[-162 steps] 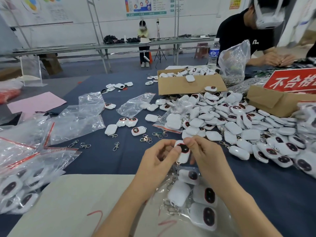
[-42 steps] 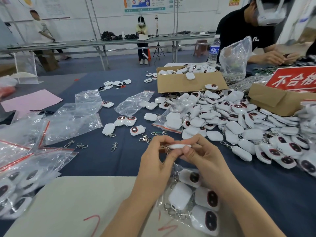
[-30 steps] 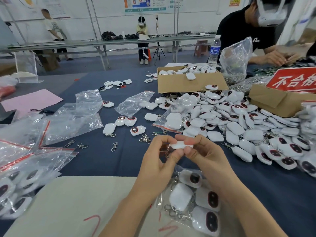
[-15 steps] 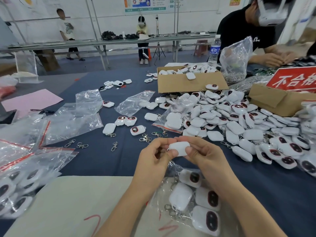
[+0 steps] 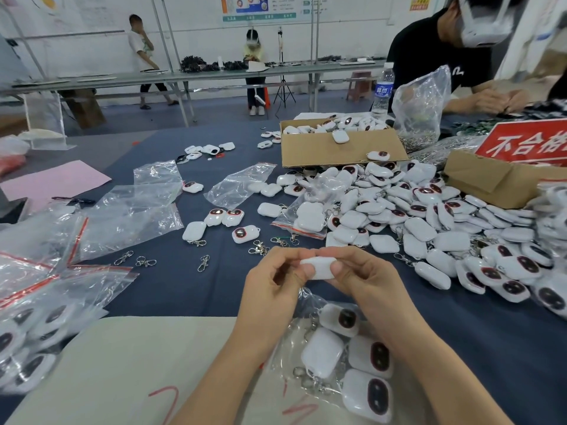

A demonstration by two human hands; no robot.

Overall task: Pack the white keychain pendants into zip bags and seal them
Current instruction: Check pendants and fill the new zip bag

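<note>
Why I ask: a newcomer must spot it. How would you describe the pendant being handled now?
Go to the near edge of the blue table, just past the beige board, where two bare hands meet. The pendant is pinched between the left hand and right hand, above a zip bag holding several. Alone among the white pendants, it is held up, showing only its plain side.
</note>
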